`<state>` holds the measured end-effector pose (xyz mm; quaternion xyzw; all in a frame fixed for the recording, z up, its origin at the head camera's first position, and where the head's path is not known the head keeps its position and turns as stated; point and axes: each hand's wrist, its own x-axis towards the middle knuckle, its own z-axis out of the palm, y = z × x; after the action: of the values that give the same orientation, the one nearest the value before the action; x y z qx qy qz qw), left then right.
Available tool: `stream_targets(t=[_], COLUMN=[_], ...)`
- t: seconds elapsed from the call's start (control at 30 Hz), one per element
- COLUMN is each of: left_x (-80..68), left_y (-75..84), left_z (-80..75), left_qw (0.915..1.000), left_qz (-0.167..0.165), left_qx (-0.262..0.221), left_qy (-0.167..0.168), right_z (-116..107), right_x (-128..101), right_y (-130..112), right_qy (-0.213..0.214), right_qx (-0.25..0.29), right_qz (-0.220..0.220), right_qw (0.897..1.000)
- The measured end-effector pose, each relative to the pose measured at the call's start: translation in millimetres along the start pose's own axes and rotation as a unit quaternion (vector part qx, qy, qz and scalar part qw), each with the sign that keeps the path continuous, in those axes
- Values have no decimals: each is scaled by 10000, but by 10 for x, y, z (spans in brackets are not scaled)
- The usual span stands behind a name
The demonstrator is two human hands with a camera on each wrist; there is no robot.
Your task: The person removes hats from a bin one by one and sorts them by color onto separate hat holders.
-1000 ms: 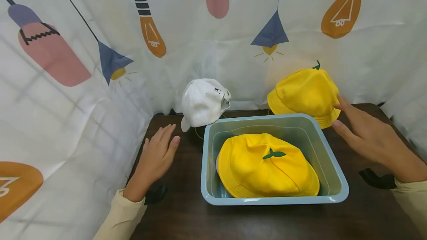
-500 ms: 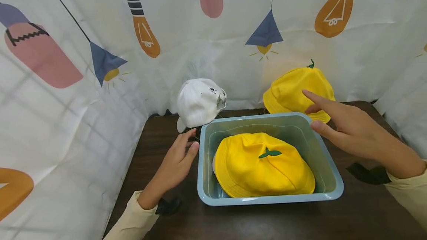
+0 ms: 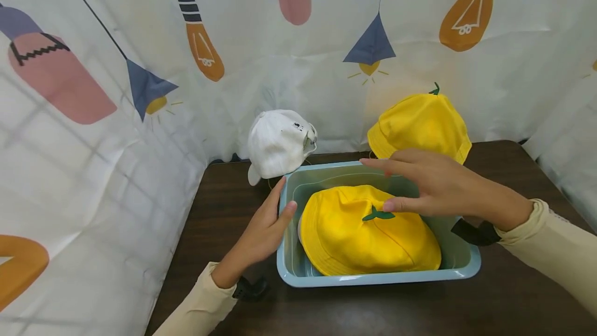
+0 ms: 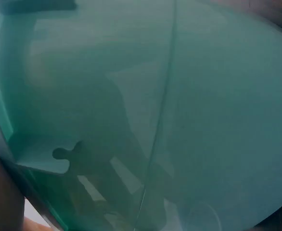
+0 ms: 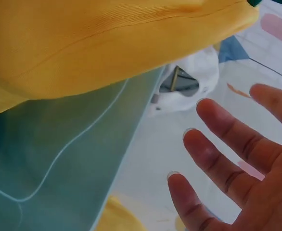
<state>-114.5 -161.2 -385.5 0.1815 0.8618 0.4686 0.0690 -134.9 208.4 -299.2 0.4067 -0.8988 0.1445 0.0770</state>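
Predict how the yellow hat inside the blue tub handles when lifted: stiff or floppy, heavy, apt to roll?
Likely floppy: the yellow hat is creased and dented on top. Probably light for its size, since it looks like plain cloth. Unlikely to roll far if nudged: the blue tub walls it in.

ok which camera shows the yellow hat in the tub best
The head view: it shows nearly the whole yellow hat, green leaf included, lying in the tub. The right wrist view catches part close up, cut off by the frame. The left wrist view shows none.
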Motion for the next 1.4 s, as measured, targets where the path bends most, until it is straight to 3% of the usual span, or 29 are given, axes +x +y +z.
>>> stream_targets(t=[0.37,0.8,0.97,1.2,1.4], left_x=[-19,-36,-39,-45,-26], left_y=[37,18,24,28,30], left_z=[52,80,78,82,84], left_qw=[9997,9997,9994,9987,9989], left_qz=[-175,-116,-164,-276,-263], left_qx=[-147,-228,-297,-436,-399], left_qy=[-36,-33,-23,-35,-22], right_z=[154,293,339,415,373], right_x=[162,251,245,214,169], right_y=[-41,-71,-54,-48,-80], right_qy=[-111,-586,-405,329,162], right_qx=[285,413,711,1657,2071], right_qz=[-868,-825,-945,-1145,-801], right_qw=[9958,9940,9922,9790,9749])
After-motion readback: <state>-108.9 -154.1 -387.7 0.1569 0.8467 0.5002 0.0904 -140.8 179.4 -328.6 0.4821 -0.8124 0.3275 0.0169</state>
